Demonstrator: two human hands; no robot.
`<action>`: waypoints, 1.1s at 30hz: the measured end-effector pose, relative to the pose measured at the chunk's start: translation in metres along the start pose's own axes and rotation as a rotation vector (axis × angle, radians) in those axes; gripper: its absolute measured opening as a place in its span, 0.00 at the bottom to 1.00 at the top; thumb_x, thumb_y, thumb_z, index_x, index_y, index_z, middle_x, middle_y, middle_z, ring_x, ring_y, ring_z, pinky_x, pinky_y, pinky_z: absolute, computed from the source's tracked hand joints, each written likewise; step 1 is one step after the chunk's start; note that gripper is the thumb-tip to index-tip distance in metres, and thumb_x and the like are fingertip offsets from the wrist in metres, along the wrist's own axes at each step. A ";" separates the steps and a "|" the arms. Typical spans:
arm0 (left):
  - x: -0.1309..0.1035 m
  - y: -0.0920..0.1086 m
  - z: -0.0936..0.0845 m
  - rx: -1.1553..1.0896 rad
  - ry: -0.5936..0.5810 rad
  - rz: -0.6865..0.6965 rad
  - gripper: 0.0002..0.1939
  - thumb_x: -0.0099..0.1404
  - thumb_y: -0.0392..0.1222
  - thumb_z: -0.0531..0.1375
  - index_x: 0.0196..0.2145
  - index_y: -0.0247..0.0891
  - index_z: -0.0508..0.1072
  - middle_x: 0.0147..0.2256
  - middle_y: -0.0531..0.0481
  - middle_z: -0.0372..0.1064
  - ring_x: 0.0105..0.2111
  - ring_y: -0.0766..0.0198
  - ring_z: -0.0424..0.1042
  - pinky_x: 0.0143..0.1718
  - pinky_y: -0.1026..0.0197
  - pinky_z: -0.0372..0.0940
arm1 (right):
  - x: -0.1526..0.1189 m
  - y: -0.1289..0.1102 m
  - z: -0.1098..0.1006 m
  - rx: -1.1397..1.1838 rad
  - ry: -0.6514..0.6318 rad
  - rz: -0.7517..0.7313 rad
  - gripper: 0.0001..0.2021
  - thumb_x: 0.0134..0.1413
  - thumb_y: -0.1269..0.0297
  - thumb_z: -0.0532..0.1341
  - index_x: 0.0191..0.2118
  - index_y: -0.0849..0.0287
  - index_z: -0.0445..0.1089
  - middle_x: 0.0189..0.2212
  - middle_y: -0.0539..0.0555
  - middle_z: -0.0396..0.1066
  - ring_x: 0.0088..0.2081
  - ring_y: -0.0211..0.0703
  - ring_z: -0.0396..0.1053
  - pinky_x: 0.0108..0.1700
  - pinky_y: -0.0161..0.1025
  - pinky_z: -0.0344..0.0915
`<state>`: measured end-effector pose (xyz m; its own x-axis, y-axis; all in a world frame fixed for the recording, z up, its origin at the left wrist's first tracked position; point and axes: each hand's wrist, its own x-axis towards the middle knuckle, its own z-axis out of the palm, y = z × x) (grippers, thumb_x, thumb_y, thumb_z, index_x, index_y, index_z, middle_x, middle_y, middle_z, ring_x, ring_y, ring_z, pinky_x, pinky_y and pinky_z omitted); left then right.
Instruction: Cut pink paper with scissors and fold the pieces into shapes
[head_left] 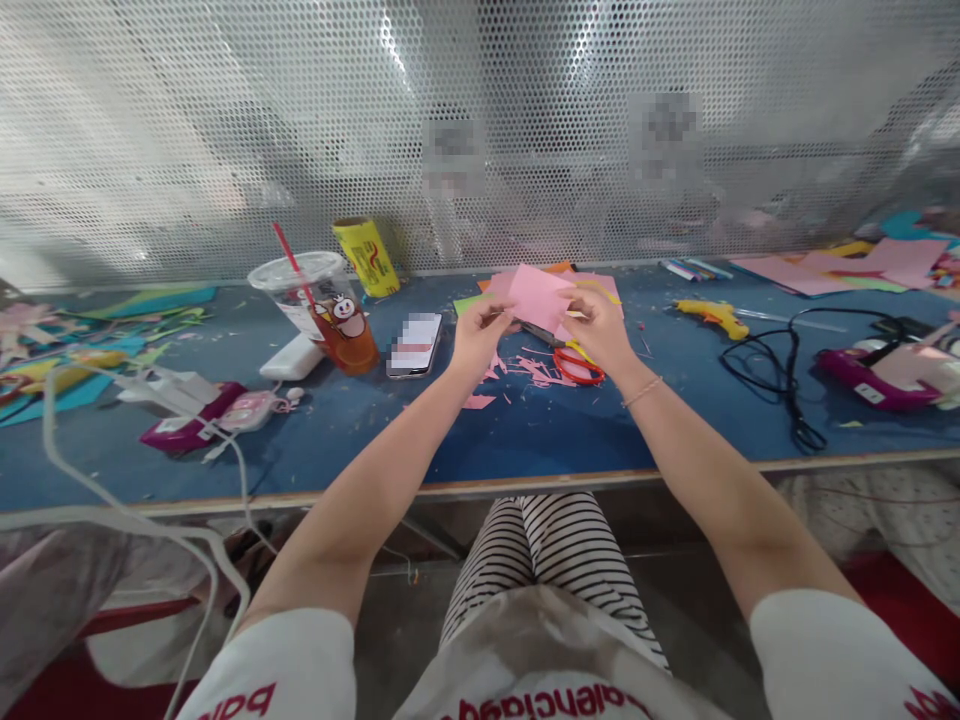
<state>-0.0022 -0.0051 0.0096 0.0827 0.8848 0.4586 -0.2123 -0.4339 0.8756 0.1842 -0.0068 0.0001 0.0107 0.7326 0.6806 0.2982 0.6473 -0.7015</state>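
Note:
A small pink sheet of paper [538, 297] is held up above the blue table between my two hands. My left hand [480, 330] pinches its left corner, and my right hand [600, 322] grips the right edge. Just below the sheet lie scissors with red and yellow handles [579, 368], partly hidden by my right hand. Thin pink paper scraps [529, 370] are scattered around them. Behind the held sheet is a stack of coloured paper [600, 283], mostly covered by the sheet and my hands.
Left of my hands are a phone [415, 345], a drink cup with a straw [319, 310] and a yellow tube [366, 258]. On the right lie a yellow glue gun [711, 317], a black cable [791, 370] and a purple power strip [870, 380]. A perforated metal panel [525, 120] backs the table.

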 end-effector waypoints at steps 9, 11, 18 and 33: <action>0.002 -0.002 -0.002 -0.007 -0.049 0.005 0.21 0.51 0.34 0.62 0.45 0.40 0.67 0.35 0.50 0.72 0.35 0.65 0.73 0.41 0.55 0.69 | 0.000 -0.001 0.000 -0.002 -0.036 -0.006 0.16 0.43 0.76 0.57 0.41 0.56 0.67 0.45 0.54 0.66 0.36 0.37 0.69 0.41 0.41 0.69; 0.002 -0.002 -0.002 0.000 -0.057 -0.014 0.24 0.52 0.34 0.62 0.47 0.41 0.66 0.35 0.50 0.73 0.35 0.64 0.73 0.41 0.55 0.69 | 0.000 0.000 0.000 -0.016 -0.046 -0.005 0.17 0.43 0.77 0.56 0.42 0.55 0.66 0.46 0.54 0.66 0.36 0.37 0.69 0.40 0.40 0.69; 0.002 -0.003 -0.001 0.023 -0.021 -0.074 0.14 0.54 0.40 0.61 0.40 0.37 0.70 0.32 0.50 0.73 0.31 0.66 0.73 0.37 0.58 0.71 | -0.001 0.000 0.000 -0.042 -0.047 0.036 0.22 0.44 0.75 0.58 0.48 0.51 0.64 0.47 0.52 0.67 0.37 0.39 0.70 0.39 0.41 0.69; 0.003 -0.004 -0.002 0.039 -0.026 -0.150 0.11 0.53 0.41 0.62 0.35 0.36 0.73 0.30 0.50 0.73 0.28 0.68 0.72 0.34 0.61 0.72 | -0.001 -0.001 0.000 -0.002 -0.059 0.085 0.30 0.46 0.74 0.57 0.57 0.48 0.56 0.48 0.52 0.67 0.41 0.40 0.70 0.45 0.44 0.69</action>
<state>-0.0034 -0.0002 0.0073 0.1360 0.9359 0.3251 -0.1578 -0.3035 0.9397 0.1841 -0.0079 0.0004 -0.0204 0.7959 0.6051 0.3009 0.5821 -0.7554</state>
